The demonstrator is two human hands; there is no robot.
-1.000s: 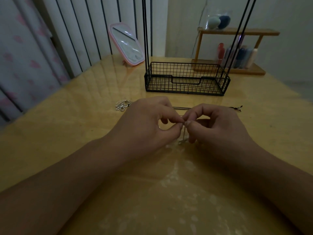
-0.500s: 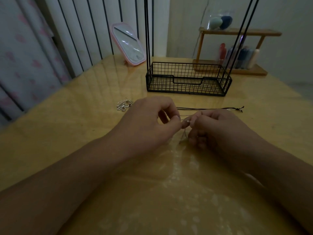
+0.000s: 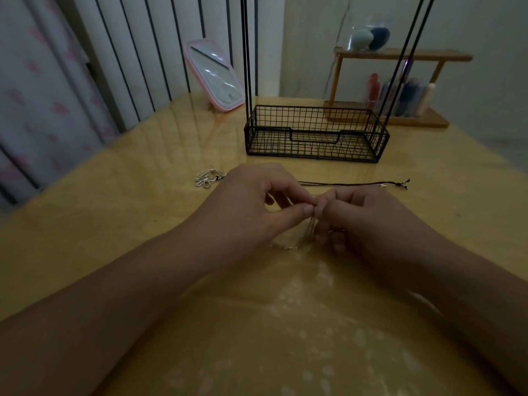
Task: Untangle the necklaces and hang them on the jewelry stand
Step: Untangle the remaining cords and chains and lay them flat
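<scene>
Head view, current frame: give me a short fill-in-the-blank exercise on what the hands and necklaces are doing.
1. Both hands, left and right, pinch a thin silver ____ between their fingertips.
2. The black cord lies on the table between the hands and the wire ____.
3. The silver tangle lies beside the ____ hand.
4. The mirror has a ____ frame.

Missing words: chain; basket; left; pink
</scene>
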